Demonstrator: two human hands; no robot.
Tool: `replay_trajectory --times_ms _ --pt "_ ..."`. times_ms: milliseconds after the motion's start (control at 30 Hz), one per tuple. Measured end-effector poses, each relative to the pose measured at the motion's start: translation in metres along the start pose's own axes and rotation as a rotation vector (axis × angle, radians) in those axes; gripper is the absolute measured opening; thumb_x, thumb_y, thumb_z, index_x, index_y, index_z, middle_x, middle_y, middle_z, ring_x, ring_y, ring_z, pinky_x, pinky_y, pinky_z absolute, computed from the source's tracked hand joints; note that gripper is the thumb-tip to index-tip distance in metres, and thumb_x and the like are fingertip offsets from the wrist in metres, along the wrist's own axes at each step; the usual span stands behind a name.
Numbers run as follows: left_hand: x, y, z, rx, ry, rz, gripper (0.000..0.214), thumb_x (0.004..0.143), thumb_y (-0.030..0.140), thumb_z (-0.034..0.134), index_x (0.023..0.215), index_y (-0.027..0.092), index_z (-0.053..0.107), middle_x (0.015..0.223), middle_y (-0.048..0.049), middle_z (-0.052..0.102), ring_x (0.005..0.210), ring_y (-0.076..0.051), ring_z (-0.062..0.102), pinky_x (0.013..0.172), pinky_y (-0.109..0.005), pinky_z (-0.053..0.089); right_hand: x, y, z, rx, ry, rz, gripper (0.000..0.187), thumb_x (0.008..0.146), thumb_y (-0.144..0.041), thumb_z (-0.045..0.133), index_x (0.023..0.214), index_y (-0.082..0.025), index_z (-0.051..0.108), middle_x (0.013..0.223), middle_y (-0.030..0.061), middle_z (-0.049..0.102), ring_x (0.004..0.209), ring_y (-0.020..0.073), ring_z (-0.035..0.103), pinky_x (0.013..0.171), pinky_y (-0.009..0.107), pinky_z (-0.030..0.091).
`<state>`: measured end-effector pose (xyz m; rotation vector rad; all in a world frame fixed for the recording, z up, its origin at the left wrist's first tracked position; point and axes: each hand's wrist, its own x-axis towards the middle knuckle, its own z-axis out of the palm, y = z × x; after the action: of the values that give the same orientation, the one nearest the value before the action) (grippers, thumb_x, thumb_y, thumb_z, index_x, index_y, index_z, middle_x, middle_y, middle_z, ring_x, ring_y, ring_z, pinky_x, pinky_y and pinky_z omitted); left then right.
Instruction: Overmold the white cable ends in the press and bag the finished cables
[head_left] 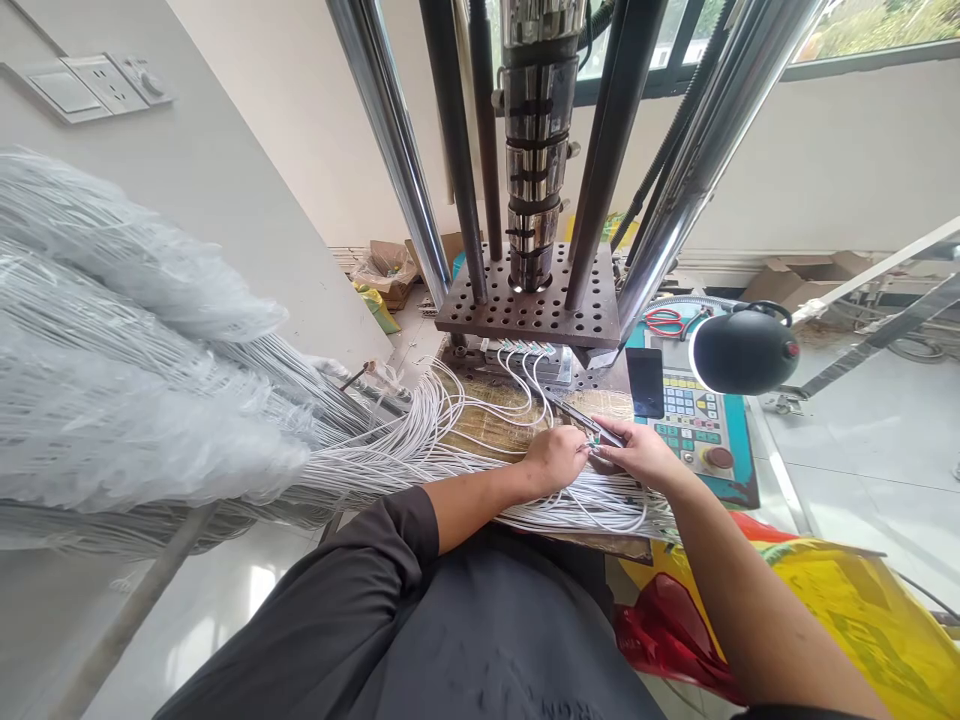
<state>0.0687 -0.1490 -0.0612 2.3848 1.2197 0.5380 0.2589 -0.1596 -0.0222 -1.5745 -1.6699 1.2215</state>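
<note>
My left hand (556,460) is closed in a pinch on the end of a white cable, over the bundle of white cables (577,505). Close beside it, my right hand (643,452) is closed around a slim metal tool (574,408) that looks like long tweezers, pointing away toward the press. Small green and white wire ends (594,440) show between the fingertips of both hands. Beyond the hands, several white cables (517,385) run into a metal mould (525,358) under the perforated press plate (536,312). My fingers partly hide the cable end.
Wrapped cable bundles (135,370) hang at the left. A black lamp (746,348) stands out over the control panel (697,425) at the right, near a phone (645,382) and red-handled scissors (664,322). Steel columns (394,130) flank the press. A yellow bag (855,610) lies lower right.
</note>
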Motion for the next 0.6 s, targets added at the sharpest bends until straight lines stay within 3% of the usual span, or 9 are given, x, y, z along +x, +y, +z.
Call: replay_trajectory --times_ms 367,600 --pt "0.001 0.000 -0.001 -0.028 -0.015 0.000 0.020 0.092 0.026 0.058 0.075 0.017 0.064 0.084 -0.0048 0.066 0.080 -0.017 0.060 0.071 -0.029 0.045 0.000 -0.001 -0.002 -0.059 -0.011 0.013 0.060 0.075 -0.029 0.073 0.133 -0.017 0.067 0.115 0.0077 0.076 0.107 0.0314 0.071 0.089 0.040 0.061" --pt "0.001 0.005 -0.003 -0.041 -0.030 -0.084 0.017 0.092 0.027 0.057 0.081 0.018 0.066 0.089 -0.0062 0.066 0.084 -0.018 0.060 0.076 -0.029 0.045 0.004 0.008 0.000 -0.081 0.029 -0.005 0.057 0.075 -0.036 0.075 0.129 -0.018 0.070 0.121 0.0078 0.074 0.112 0.0321 0.069 0.097 0.041 0.058"
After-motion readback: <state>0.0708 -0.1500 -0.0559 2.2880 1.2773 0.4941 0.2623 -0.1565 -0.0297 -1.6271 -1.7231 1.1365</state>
